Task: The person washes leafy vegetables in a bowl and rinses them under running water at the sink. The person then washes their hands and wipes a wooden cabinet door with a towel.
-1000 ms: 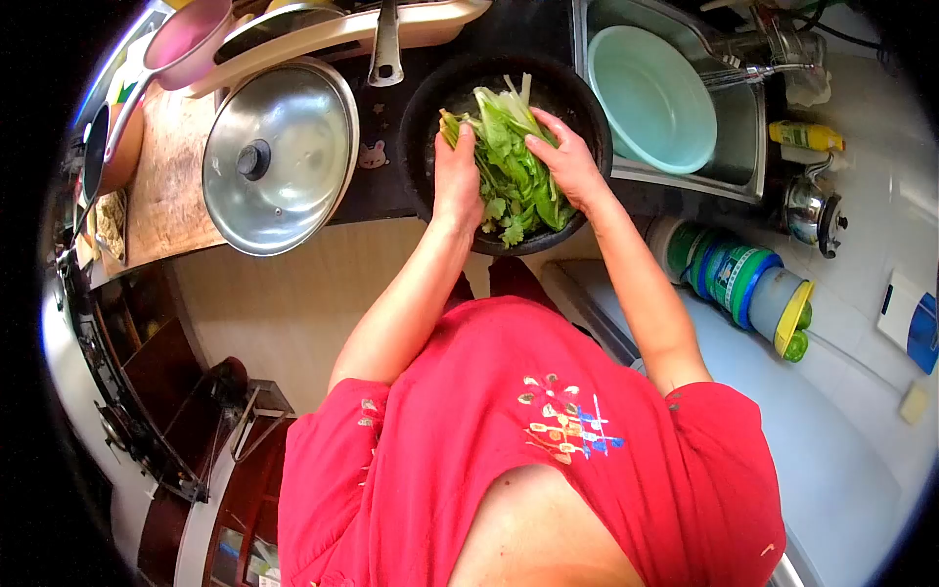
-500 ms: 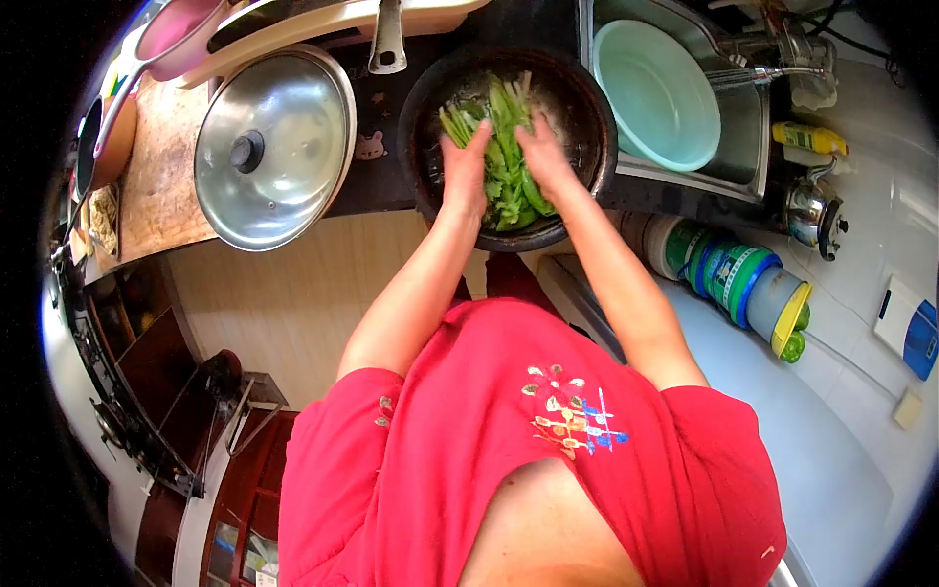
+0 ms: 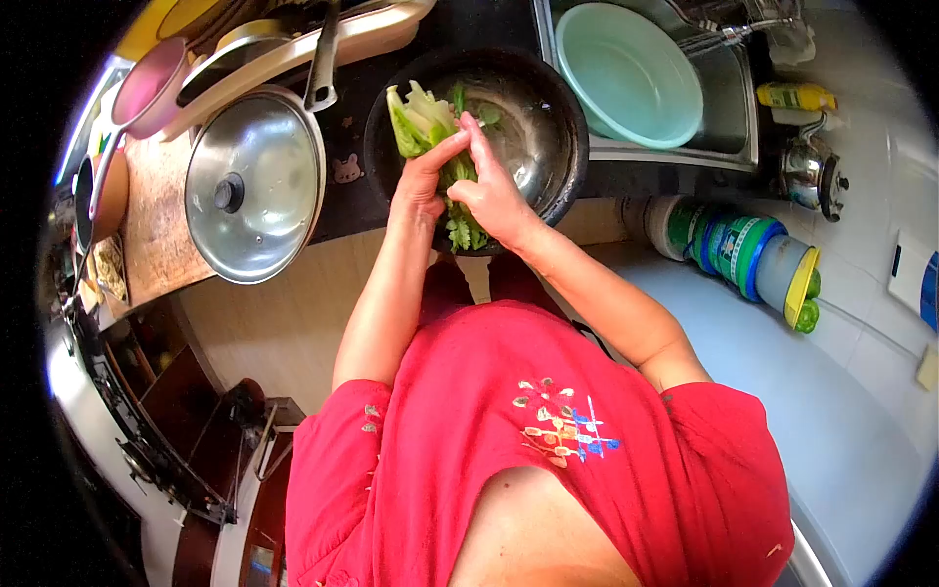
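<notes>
Head view: looking down at a dark round basin (image 3: pixel 562 161) at twelve o'clock, at the edge of the black desk (image 3: pixel 352 201), with a wet-looking, glinting inside and a few loose leaves (image 3: pixel 489 116) near its middle. Also taking in a pale-green tub (image 3: pixel 626 73) sitting in the metal sink (image 3: pixel 729 108) at one o'clock, a glass lid (image 3: pixel 256 186) at ten, and a pink pan (image 3: pixel 152 93) beyond it.

Holding leafy greens (image 3: pixel 423 119) over the basin's nine-o'clock side, with pale, thick stalks pointing toward eleven and darker, frilly leaves hanging toward six, the middle being partly hidden by fingers.

Clasping the greens between both hands: wrapping the left hand (image 3: pixel 422 182) around them from the seven-o'clock side, and pressing the right hand (image 3: pixel 489 194) against them from the four-o'clock side, with fingers nearly straight and thumb bent inward. Bringing the fingertips together just above the leaves, while reaching both bare forearms forward from six o'clock and angling them inward.
</notes>
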`<state>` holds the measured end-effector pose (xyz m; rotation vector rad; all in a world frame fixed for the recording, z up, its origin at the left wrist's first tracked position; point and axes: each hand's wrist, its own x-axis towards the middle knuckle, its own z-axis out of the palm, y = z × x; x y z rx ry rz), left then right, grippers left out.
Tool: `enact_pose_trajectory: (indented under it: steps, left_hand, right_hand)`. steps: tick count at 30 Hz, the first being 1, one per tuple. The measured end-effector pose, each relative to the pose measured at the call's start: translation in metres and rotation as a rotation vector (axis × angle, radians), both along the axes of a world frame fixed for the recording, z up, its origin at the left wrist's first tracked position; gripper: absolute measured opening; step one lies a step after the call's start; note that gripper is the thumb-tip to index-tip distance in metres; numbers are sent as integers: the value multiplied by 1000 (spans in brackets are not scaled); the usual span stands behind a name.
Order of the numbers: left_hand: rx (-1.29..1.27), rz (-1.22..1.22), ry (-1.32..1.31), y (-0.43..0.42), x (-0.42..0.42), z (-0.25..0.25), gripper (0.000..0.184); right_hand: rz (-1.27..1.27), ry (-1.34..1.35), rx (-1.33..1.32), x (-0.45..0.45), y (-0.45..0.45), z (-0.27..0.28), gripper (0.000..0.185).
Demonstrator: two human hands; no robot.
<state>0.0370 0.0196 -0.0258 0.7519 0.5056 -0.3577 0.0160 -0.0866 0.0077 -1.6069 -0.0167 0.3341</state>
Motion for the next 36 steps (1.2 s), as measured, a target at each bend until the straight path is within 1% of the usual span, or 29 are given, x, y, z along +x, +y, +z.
enact_pose_trajectory:
  steps: [2,5,6,9,10,11,13,14,15,18,21,22,23,25,26,29,30,31,33,35,36]
  left_hand:
    - [-7,-30,-26,3,0,-1,38]
    - [51,-6,-14,5,3,8,37]
    - [57,-3,-5,5,4,8,39]
    - [72,-20,7,5,8,21,43]
    - [141,-19,-50,3,8,29,43]
    - [137,-59,-77,4,8,34,43]
    - [129,-140,-132,6,10,42,43]
    - [166,-123,-144,4,10,49,45]
    - [195,-101,-150,5,10,55,48]
    - [151,-132,-257,15,13,70,52]
    - [196,-193,-312,21,17,89,55]
    - [219,-201,-317,20,19,94,55]
    - [240,-209,-323,19,21,99,54]
    - [293,-226,-331,15,24,105,52]
    - [326,-234,-333,13,26,106,51]
    - [408,-239,-324,9,28,101,52]
    - [413,-225,-298,9,28,96,52]
    - [418,-210,-271,9,28,91,51]
    - [429,-185,-215,10,27,87,45]
    - [411,-134,-146,6,28,84,38]
    - [458,-140,-142,7,28,80,41]
  right_hand:
    - [-41,5,143,-2,-2,1,76]
    - [57,-2,113,6,-14,14,73]
    - [29,-60,29,9,-18,15,62]
    - [36,27,75,23,-38,23,50]
    - [-11,67,160,26,-44,25,42]
    - [-52,130,256,29,-51,26,38]
    - [-141,215,258,34,-65,27,34]
    - [-155,279,292,36,-74,22,31]
    - [-171,289,269,38,-79,17,30]
    - [-206,310,208,38,-91,-4,29]
    - [-78,152,-179,36,-94,-21,33]
    - [61,90,-386,36,-94,-23,38]
    - [166,-2,-540,32,-90,-25,41]
    - [270,-69,-752,19,-75,-35,41]
    - [219,-113,-791,10,-69,-45,38]
    - [391,39,-817,14,-65,-60,31]
    - [340,-31,-788,15,-64,-63,23]
    - [296,-3,-720,16,-66,-64,22]
    - [209,55,-587,20,-72,-61,20]
    - [157,80,-531,26,-76,-59,20]
    - [134,110,-481,31,-80,-49,20]
